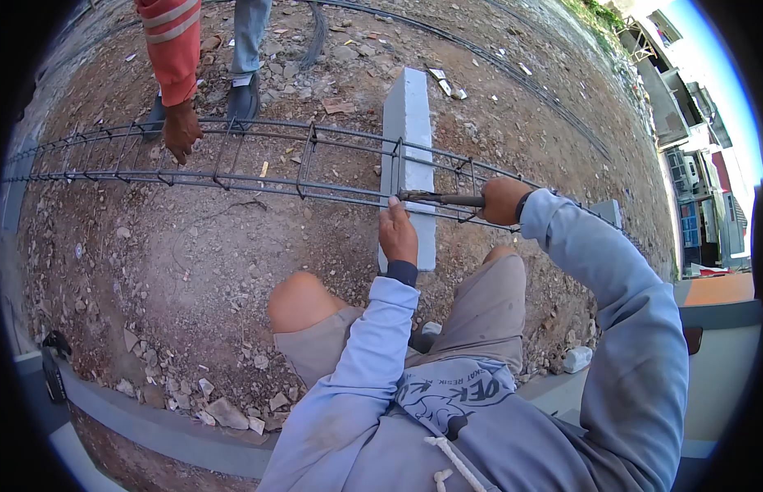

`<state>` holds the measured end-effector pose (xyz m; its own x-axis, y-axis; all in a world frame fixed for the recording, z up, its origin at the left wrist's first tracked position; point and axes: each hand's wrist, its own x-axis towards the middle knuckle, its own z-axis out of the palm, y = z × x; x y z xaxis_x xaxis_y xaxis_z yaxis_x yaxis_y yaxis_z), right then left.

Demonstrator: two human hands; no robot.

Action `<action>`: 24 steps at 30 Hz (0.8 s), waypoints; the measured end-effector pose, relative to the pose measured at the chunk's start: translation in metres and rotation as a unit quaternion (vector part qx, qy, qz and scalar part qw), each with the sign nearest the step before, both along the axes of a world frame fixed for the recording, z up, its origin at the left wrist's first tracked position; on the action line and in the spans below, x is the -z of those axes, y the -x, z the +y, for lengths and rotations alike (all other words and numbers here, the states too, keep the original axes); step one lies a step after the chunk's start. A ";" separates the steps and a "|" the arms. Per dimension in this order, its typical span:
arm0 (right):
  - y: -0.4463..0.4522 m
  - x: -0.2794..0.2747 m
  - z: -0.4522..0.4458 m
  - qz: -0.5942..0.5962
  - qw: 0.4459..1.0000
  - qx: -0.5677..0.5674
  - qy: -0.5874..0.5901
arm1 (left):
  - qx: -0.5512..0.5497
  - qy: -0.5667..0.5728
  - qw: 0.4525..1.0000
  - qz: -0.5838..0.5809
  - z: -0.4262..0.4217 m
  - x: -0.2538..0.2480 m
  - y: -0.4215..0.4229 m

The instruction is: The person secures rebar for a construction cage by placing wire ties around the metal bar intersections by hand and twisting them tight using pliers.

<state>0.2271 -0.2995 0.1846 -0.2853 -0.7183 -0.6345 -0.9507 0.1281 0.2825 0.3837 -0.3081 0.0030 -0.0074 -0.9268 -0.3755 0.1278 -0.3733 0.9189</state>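
Observation:
My right hand (503, 201) is closed around the handles of a pair of pincers (447, 198). The tool's jaws lie at a crossing of the steel rebar cage (267, 187), over a grey block (408, 123). Beside those jaws, my left hand (397, 234) has its thumb and fingers together at the near bars; what they pinch, if anything, is too small to make out. Long bars with square stirrups form the cage, which runs from the far left to the right across the block.
A co-worker's hand (181, 131) in a red sleeve reaches over the cage at upper left, with shoes beside it. Another block (607, 213) supports the right end. Stony ground lies around. Loose rods (513, 72) curve behind, and a low concrete ledge (168, 435) runs near me.

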 end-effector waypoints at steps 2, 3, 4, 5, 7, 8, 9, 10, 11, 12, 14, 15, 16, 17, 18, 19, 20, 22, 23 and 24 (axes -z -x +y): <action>-0.019 -0.025 -0.019 -0.035 0.991 0.089 -0.092 | 0.043 -0.047 0.998 0.021 -0.008 -0.007 -0.005; -0.030 -0.040 -0.031 -0.054 0.980 0.132 -0.137 | 0.039 -0.037 0.998 0.041 -0.008 -0.005 -0.003; -0.035 -0.050 -0.042 -0.053 0.978 0.126 -0.157 | 0.034 -0.028 0.997 0.062 -0.006 0.003 0.000; -0.039 -0.058 -0.054 -0.052 0.975 0.119 -0.180 | 0.029 -0.022 0.996 0.083 -0.003 0.008 0.001; -0.061 -0.078 -0.064 -0.033 0.979 0.070 -0.189 | 0.034 -0.068 0.986 0.147 -0.001 -0.002 -0.002; -0.079 -0.092 -0.065 -0.013 0.984 0.027 -0.175 | 0.030 -0.111 0.978 0.171 0.001 -0.015 -0.004; -0.089 -0.097 -0.065 0.007 0.987 -0.017 -0.162 | 0.023 -0.157 0.968 0.195 0.004 -0.022 -0.006; -0.078 -0.075 -0.068 -0.009 0.972 -0.194 -0.132 | 0.017 -0.164 0.966 0.198 0.005 -0.022 -0.005; -0.077 -0.069 -0.069 0.002 0.970 -0.222 -0.102 | 0.012 -0.170 0.964 0.203 0.006 -0.022 -0.004; -0.089 -0.075 -0.069 0.014 0.966 -0.248 -0.069 | 0.009 -0.175 0.963 0.207 0.006 -0.023 -0.002; -0.113 -0.094 -0.070 0.027 0.967 -0.252 -0.026 | 0.012 -0.171 0.960 0.222 0.006 -0.022 0.003; -0.124 -0.099 -0.076 0.032 0.965 -0.256 -0.040 | 0.012 -0.168 0.958 0.232 0.005 -0.022 0.006; -0.134 -0.103 -0.082 0.037 0.963 -0.262 -0.055 | 0.017 -0.185 0.947 0.261 0.004 -0.023 0.005; -0.141 -0.104 -0.086 0.041 0.960 -0.269 -0.070 | 0.022 -0.201 0.936 0.289 0.004 -0.024 0.004; -0.143 -0.102 -0.090 0.035 0.957 -0.283 -0.052 | 0.026 -0.217 0.923 0.317 0.003 -0.026 0.001; -0.145 -0.101 -0.095 0.037 0.955 -0.286 -0.074 | 0.035 -0.226 0.908 0.351 0.002 -0.027 0.000; -0.147 -0.100 -0.101 0.039 0.952 -0.286 -0.097 | 0.047 -0.236 0.891 0.385 0.004 -0.029 0.001; -0.158 -0.102 -0.104 0.039 0.950 -0.282 -0.130 | 0.043 -0.250 0.865 0.434 0.010 -0.042 0.003; -0.165 -0.102 -0.102 0.038 0.949 -0.281 -0.138 | 0.046 -0.254 0.857 0.447 0.010 -0.043 0.003; -0.171 -0.103 -0.103 0.039 0.948 -0.281 -0.147 | 0.047 -0.256 0.849 0.461 0.010 -0.043 0.004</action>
